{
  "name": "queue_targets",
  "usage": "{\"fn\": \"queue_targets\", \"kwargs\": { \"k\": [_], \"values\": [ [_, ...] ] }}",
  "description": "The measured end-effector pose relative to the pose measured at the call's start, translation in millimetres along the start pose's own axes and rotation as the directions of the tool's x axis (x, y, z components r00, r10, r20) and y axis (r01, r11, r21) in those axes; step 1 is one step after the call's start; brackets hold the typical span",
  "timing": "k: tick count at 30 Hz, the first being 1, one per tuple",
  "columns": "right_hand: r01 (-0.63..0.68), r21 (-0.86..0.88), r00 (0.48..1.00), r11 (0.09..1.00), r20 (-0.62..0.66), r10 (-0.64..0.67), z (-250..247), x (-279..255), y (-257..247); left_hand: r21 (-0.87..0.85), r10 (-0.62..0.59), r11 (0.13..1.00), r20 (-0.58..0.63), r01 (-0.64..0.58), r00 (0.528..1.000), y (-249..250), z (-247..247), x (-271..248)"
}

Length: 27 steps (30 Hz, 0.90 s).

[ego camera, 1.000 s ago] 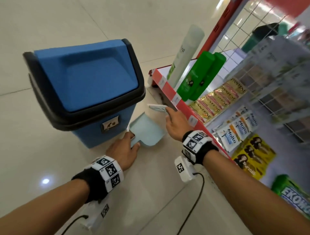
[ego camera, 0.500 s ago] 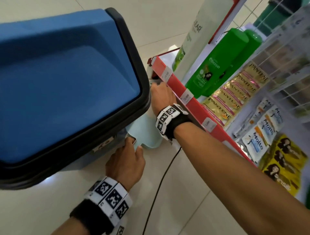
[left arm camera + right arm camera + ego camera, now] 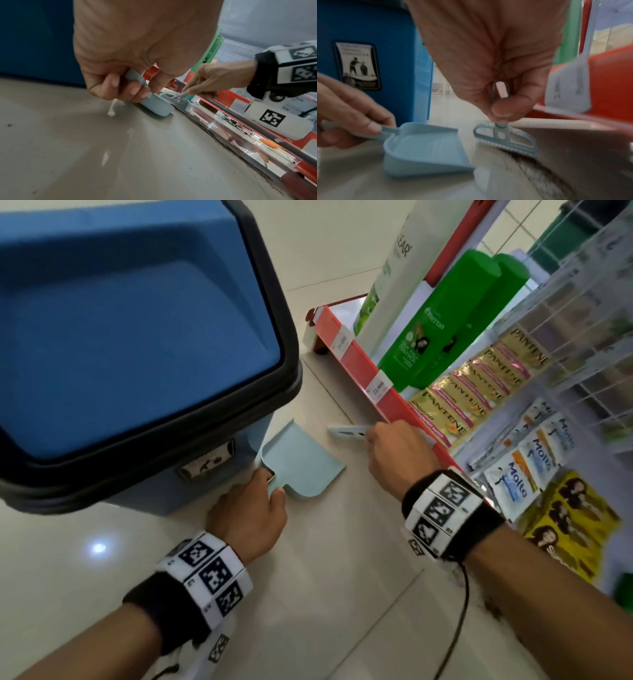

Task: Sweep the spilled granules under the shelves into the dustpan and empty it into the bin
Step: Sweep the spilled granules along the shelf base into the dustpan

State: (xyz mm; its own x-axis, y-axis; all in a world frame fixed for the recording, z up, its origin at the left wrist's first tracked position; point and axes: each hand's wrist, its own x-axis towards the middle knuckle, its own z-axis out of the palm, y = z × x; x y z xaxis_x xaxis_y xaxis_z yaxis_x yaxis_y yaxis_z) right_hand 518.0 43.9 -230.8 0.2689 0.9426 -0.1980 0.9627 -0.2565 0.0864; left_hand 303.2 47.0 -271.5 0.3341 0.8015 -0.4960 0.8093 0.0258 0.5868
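The left hand [image 3: 251, 510] grips the dustpan [image 3: 301, 462] handle, pan flat on the floor with its mouth toward the right hand [image 3: 397, 455]. That hand pinches the brush [image 3: 505, 138] stem, bristles down just beyond its fingertips. Dark granules [image 3: 527, 161] lie along the shelf [image 3: 359, 364] base, under and nearer than the brush, so the right hand is closer. The bin [image 3: 137, 337] stands beyond the left hand.

Left hand [image 3: 248, 510] grips the dustpan [image 3: 301, 462] handle beside the blue bin [image 3: 137, 337]; right hand [image 3: 399, 455] holds the brush [image 3: 346, 432]
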Motion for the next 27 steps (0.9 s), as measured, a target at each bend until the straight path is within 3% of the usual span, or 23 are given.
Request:
{"fn": "queue_targets", "kwargs": {
  "k": [4,8,12,14,19,22,27],
  "values": [
    [0.101,0.035,0.984,0.994,-0.149,-0.094,-22,24,-14,0.011,0.002,1.0,0.019,-0.002,1.0,-1,-1,-9],
    [0.123,-0.027,0.973,0.992,-0.193,-0.125,-28,78,-50,0.006,0.016,1.0,0.021,-0.016,1.0,-3,-1,-12],
    [0.109,-0.082,0.991,0.991,-0.069,-0.115,-20,91,-50,-0.002,-0.013,1.0,0.034,0.013,0.999,-5,1,-11],
    [0.165,-0.127,0.986,0.978,-0.016,-0.169,-15,74,-40,-0.013,-0.035,0.999,0.041,0.035,0.999,-8,2,-12],
    [0.183,-0.214,0.981,0.96,0.101,-0.164,-5,-3,5,0.017,0.0,1.0,0.044,-0.001,0.999,-3,6,-11],
    [0.17,-0.178,0.983,0.969,-0.041,-0.18,-16,-12,17,0.05,0.0,0.999,0.036,-0.001,0.999,1,7,-14],
    [0.261,0.021,0.929,0.965,-0.279,-0.245,-33,14,7,0.079,0.013,0.997,0.04,-0.016,0.999,5,7,-18]
  ]
}}
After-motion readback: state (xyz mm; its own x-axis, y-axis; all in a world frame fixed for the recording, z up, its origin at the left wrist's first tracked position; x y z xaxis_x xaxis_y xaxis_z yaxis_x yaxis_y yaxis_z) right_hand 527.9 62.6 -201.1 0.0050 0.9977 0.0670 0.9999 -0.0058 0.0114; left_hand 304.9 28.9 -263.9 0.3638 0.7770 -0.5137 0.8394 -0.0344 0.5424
